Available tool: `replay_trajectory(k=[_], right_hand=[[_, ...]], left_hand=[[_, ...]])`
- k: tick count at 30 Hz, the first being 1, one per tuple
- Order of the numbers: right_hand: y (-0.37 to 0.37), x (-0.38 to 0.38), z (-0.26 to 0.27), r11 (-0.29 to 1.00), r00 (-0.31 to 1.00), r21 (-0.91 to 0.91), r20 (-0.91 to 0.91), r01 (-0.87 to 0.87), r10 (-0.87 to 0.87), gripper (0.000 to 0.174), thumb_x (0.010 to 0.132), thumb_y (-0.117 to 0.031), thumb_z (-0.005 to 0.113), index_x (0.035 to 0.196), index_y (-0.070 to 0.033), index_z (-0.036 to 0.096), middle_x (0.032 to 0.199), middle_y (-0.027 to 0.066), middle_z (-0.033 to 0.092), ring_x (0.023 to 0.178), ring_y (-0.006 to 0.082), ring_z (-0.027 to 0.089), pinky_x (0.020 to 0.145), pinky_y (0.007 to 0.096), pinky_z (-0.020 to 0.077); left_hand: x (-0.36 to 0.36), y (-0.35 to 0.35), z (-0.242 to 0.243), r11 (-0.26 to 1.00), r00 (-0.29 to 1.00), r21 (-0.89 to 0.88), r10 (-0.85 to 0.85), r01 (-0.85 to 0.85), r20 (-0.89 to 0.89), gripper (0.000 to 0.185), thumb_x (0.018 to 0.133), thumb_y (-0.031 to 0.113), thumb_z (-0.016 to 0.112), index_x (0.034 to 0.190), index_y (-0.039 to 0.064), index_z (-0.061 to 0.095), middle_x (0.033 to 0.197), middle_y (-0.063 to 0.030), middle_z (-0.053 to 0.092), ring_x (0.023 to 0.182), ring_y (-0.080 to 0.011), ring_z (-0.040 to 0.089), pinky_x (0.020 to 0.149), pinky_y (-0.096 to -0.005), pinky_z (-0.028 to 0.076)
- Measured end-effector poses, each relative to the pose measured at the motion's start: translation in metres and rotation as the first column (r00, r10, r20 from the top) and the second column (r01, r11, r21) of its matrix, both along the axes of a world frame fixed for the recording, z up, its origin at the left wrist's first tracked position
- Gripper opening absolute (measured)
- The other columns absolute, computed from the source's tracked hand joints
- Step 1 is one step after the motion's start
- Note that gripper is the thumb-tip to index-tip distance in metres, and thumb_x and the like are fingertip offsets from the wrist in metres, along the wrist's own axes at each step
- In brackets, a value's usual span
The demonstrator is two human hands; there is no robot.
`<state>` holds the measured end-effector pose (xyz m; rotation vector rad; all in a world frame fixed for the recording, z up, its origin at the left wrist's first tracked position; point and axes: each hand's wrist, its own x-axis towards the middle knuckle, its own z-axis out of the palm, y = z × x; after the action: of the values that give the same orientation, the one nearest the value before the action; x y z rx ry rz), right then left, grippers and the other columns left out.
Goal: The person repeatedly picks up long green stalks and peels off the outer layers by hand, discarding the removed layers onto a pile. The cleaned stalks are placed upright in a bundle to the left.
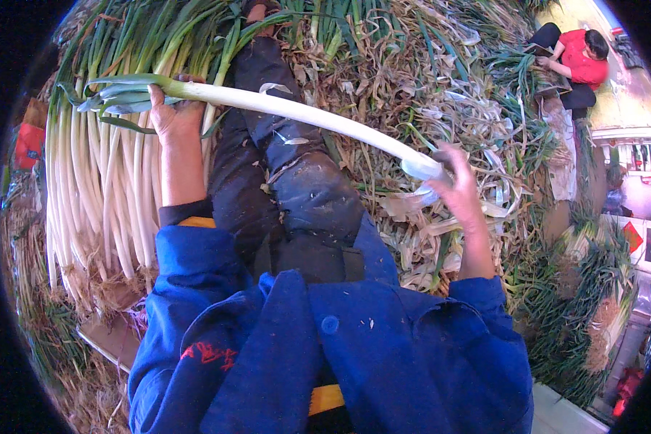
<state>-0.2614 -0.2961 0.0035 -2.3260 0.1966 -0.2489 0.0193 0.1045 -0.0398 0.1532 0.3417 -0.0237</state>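
A long green onion [304, 111] with a bare white shaft stretches across above my legs. My left hand [174, 115] grips it just below its green leaves [122, 93]. At its lower end, my right hand [458, 182] is blurred, with thumb and fingers around the tip and a whitish flap of loose skin [420, 169]. Beside my left forearm lies a row of long green onions [95, 179], white shafts side by side, roots towards me and green tops away.
Stripped skins and dry leaves [380, 70] heap beyond and right of my legs [314, 190]. Bundled green onions [569, 304] lie at the right. A co-worker in a red top [580, 59] sits at the upper right, hands on green leaves. A board edge [106, 344] shows lower left.
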Motion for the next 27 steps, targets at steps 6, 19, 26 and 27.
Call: replay_trajectory(k=[6, 19, 26, 27], right_hand=[[0.037, 0.006, 0.005, 0.953, 0.990, -0.295, 0.101, -0.066, 0.100, 0.040, 0.066, -0.004, 0.070, 0.103, -0.001, 0.054, 0.088, 0.0143, 0.058, 0.075, 0.0284, 0.060, 0.064, 0.0339, 0.0480], [0.022, -0.006, 0.043, 0.582, 0.883, -0.800, 0.371, 0.146, 0.287, 0.024, 0.065, -0.015, 0.064, 0.087, -0.006, 0.061, 0.081, 0.0063, 0.052, 0.074, 0.0250, 0.052, 0.066, 0.0371, 0.0402], [-0.054, -0.041, 0.014, 0.481, 0.973, -0.865, 0.214, 0.146, 0.091, 0.015, 0.064, -0.012, 0.062, 0.076, -0.007, 0.056, 0.074, 0.0073, 0.050, 0.070, 0.0261, 0.050, 0.063, 0.0386, 0.0386], [-0.065, -0.050, 0.010, 0.473, 0.968, -0.866, 0.232, 0.162, 0.094, 0.013, 0.064, -0.011, 0.061, 0.075, -0.007, 0.055, 0.073, 0.0077, 0.050, 0.069, 0.0261, 0.050, 0.062, 0.0391, 0.0384]], left_hand=[[-0.014, -0.020, 0.030, 0.954, 0.999, 0.298, -0.031, 0.017, 0.042, 0.048, 0.088, 0.048, 0.043, 0.101, 0.002, 0.043, 0.082, -0.0147, 0.049, 0.079, -0.0309, 0.050, 0.080, -0.0528, 0.044], [-0.009, -0.042, 0.025, 0.857, 0.981, 0.515, 0.090, 0.011, -0.171, 0.025, 0.085, 0.023, 0.057, 0.086, 0.006, 0.038, 0.064, -0.0112, 0.045, 0.052, -0.0247, 0.048, 0.048, -0.0427, 0.045], [-0.003, -0.061, 0.014, 0.823, 0.985, 0.567, 0.072, 0.032, -0.159, 0.031, 0.084, 0.019, 0.057, 0.100, 0.001, 0.038, 0.067, -0.0144, 0.048, 0.052, -0.0295, 0.052, 0.047, -0.0468, 0.048], [-0.002, -0.064, 0.015, 0.819, 0.981, 0.573, 0.107, 0.004, -0.159, 0.031, 0.084, 0.019, 0.057, 0.101, 0.002, 0.038, 0.066, -0.0134, 0.046, 0.051, -0.0279, 0.051, 0.047, -0.0460, 0.048]])
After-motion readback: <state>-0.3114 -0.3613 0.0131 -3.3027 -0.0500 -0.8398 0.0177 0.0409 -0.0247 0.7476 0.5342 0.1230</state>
